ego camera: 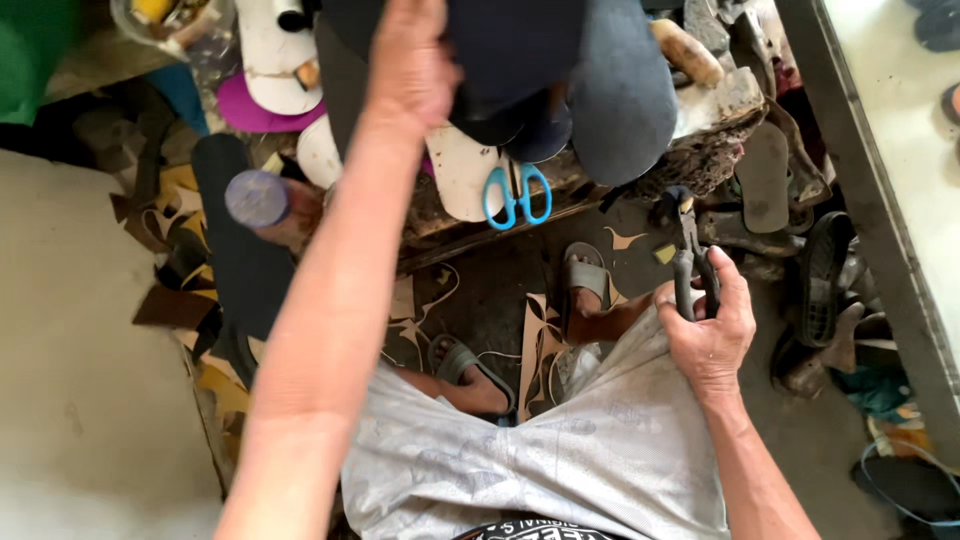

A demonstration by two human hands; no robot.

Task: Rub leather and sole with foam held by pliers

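My left hand (412,62) reaches forward and presses on a dark blue shoe upper (520,50) that sits on a worn wooden block (700,130). Its fingers are hidden behind the dark material. My right hand (708,325) rests on my knee, closed around the grey handles of a pair of pliers (693,262) that point away from me. Blue-handled scissors (518,194) lie on the block just below the shoe, beside a white insole (460,172).
Leather offcuts (535,350) litter the dark floor around my sandalled feet (470,372). Black soles (240,250), a purple-capped can (258,200) and white and purple pieces lie at the left. Old sandals (820,280) pile up at the right beside a grey ledge (880,220).
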